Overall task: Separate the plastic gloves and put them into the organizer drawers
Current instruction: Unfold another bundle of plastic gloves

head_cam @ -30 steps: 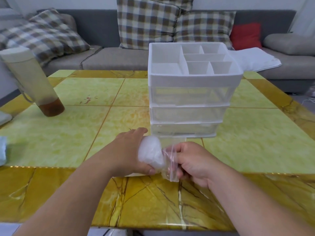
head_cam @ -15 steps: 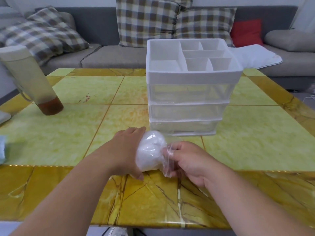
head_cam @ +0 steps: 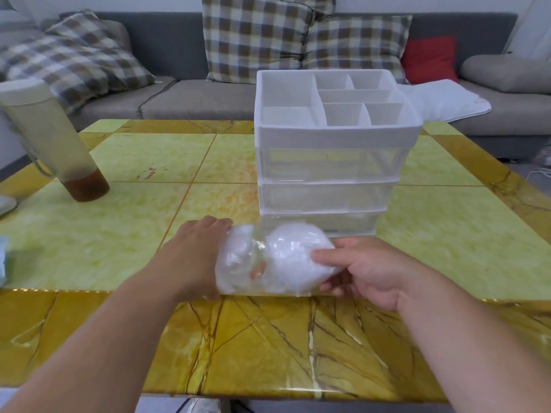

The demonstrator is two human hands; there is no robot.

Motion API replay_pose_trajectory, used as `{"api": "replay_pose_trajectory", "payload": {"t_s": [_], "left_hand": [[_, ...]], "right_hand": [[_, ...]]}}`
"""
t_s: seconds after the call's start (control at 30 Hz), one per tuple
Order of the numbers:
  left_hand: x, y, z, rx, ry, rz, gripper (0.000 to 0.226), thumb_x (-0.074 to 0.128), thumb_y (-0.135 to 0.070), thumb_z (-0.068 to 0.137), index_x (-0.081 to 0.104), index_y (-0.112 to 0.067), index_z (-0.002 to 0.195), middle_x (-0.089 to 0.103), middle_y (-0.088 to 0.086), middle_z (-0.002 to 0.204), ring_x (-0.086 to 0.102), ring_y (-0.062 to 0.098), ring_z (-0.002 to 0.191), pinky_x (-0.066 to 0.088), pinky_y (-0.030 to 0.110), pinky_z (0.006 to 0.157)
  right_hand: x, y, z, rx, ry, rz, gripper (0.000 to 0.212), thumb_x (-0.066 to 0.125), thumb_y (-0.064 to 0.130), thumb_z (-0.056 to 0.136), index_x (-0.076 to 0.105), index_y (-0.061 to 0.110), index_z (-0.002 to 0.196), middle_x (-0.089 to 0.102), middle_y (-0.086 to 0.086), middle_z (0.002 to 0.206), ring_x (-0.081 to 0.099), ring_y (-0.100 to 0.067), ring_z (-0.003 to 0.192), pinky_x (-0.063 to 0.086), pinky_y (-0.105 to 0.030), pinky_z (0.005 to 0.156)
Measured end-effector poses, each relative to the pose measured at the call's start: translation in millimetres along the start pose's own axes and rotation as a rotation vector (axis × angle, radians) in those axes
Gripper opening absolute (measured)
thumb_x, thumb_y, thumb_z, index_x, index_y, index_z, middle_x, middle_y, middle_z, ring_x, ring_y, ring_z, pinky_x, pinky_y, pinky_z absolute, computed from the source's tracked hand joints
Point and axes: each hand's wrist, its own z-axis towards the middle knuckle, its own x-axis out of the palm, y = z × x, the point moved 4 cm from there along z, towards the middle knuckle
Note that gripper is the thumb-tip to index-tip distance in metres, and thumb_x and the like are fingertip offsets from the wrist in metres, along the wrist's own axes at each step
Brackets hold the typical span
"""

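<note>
A crumpled wad of thin white plastic gloves [head_cam: 293, 254] sits inside a clear plastic bag [head_cam: 238, 263] just above the table's near part. My left hand [head_cam: 190, 257] grips the bag's left end, its fingertips showing through the film. My right hand [head_cam: 366, 269] holds the wad's right side, thumb on top. Right behind them stands the white organizer [head_cam: 337, 135], with a divided open tray on top and three clear drawers [head_cam: 325, 198] below, all pushed in.
The yellow-green marble table [head_cam: 119, 239] carries a tall cream jug with a brown base [head_cam: 50, 141] at the left and a pale blue item [head_cam: 3, 260] at the left edge. A grey sofa with plaid cushions [head_cam: 253, 34] runs along the far side.
My hands have pulled apart: the right hand moved right with the wad of gloves, and the bag is stretched out between them. The view has dipped slightly.
</note>
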Motion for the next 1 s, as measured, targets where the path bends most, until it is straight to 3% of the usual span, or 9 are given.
{"api": "replay_pose_trajectory", "payload": {"t_s": [0.23, 0.3, 0.37, 0.43, 0.57, 0.7, 0.8, 0.9, 1.0], "left_hand": [[-16, 3, -7, -0.154, 0.051, 0.045, 0.138, 0.094, -0.044, 0.053, 0.007, -0.025, 0.159, 0.016, -0.005, 0.164, 0.015, 0.025, 0.15, 0.027, 0.043, 0.12], [-39, -28, -13, -0.103, -0.061, -0.065, 0.11, 0.089, -0.05, 0.061, 0.031, -0.027, 0.152, 0.041, -0.005, 0.15, 0.038, 0.021, 0.137, 0.041, 0.038, 0.108], [-58, -68, -19, -0.009, -0.232, -0.295, 0.053, 0.081, -0.055, 0.071, 0.064, -0.028, 0.114, 0.067, -0.01, 0.103, 0.062, 0.008, 0.094, 0.053, 0.03, 0.077], [-59, -106, -21, 0.052, -0.218, -0.59, 0.039, 0.071, -0.062, 0.076, 0.069, -0.023, 0.081, 0.067, -0.008, 0.07, 0.063, 0.009, 0.065, 0.052, 0.03, 0.06], [-21, -167, -20, -0.004, 0.213, -1.213, 0.052, 0.056, -0.062, 0.084, 0.071, -0.015, 0.1, 0.075, 0.005, 0.097, 0.074, 0.019, 0.088, 0.062, 0.038, 0.082], [-7, -197, -10, -0.11, 0.24, -1.621, 0.033, 0.062, -0.037, 0.093, 0.072, -0.007, 0.101, 0.078, 0.008, 0.092, 0.076, 0.02, 0.085, 0.062, 0.034, 0.071], [-2, -198, 0, -0.191, 0.192, -1.74, 0.02, 0.06, -0.018, 0.098, 0.068, -0.001, 0.106, 0.077, 0.014, 0.093, 0.076, 0.026, 0.084, 0.06, 0.038, 0.069], [3, -199, 5, -0.193, 0.199, -1.763, 0.02, 0.058, -0.005, 0.094, 0.063, 0.002, 0.113, 0.077, 0.016, 0.099, 0.075, 0.032, 0.091, 0.06, 0.05, 0.082], [7, -210, 7, -0.153, 0.236, -1.812, 0.024, 0.055, 0.001, 0.093, 0.061, 0.002, 0.116, 0.076, 0.016, 0.103, 0.074, 0.033, 0.096, 0.058, 0.054, 0.086]], "right_hand": [[-57, 5, -17, -0.077, -0.286, -0.085, 0.01, 0.074, 0.015, 0.082, 0.074, 0.009, 0.09, 0.075, -0.011, 0.097, 0.069, -0.027, 0.093, 0.057, -0.044, 0.084], [-64, 5, -26, -0.133, -0.34, -0.176, 0.009, 0.076, 0.02, 0.082, 0.075, 0.012, 0.086, 0.076, -0.004, 0.09, 0.069, -0.021, 0.087, 0.057, -0.037, 0.078], [-67, 10, -38, -0.247, -0.406, -0.322, 0.012, 0.078, 0.024, 0.08, 0.074, 0.013, 0.079, 0.071, 0.005, 0.071, 0.063, -0.008, 0.066, 0.047, -0.019, 0.059], [-69, 14, -52, -0.368, -0.486, -0.399, 0.017, 0.081, 0.024, 0.077, 0.069, 0.014, 0.07, 0.058, 0.011, 0.055, 0.048, -0.002, 0.046, 0.032, -0.011, 0.043], [-69, 12, -73, -0.563, -0.736, -0.633, 0.022, 0.081, 0.028, 0.072, 0.059, 0.025, 0.073, 0.053, 0.012, 0.084, 0.051, -0.002, 0.069, 0.034, -0.012, 0.054], [-62, -5, -80, -0.668, -0.63, -0.893, 0.036, 0.083, 0.039, 0.065, 0.061, 0.034, 0.093, 0.038, 0.019, 0.108, 0.043, -0.004, 0.106, 0.032, -0.006, 0.084], [-77, -7, -91, -0.669, -0.59, -0.739, 0.034, 0.074, 0.058, 0.069, 0.067, 0.035, 0.093, 0.043, 0.026, 0.115, 0.042, 0.006, 0.118, 0.028, 0.0, 0.094], [-101, -4, -98, -0.678, -0.717, -0.444, 0.013, 0.071, 0.044, 0.083, 0.065, 0.033, 0.081, 0.057, 0.019, 0.101, 0.057, 0.0, 0.103, 0.044, -0.015, 0.087], [-123, -10, -95, -0.48, -0.78, -0.281, 0.029, 0.074, 0.041, 0.082, 0.06, 0.036, 0.107, 0.057, 0.019, 0.111, 0.055, 0.002, 0.107, 0.046, -0.019, 0.083]]}}
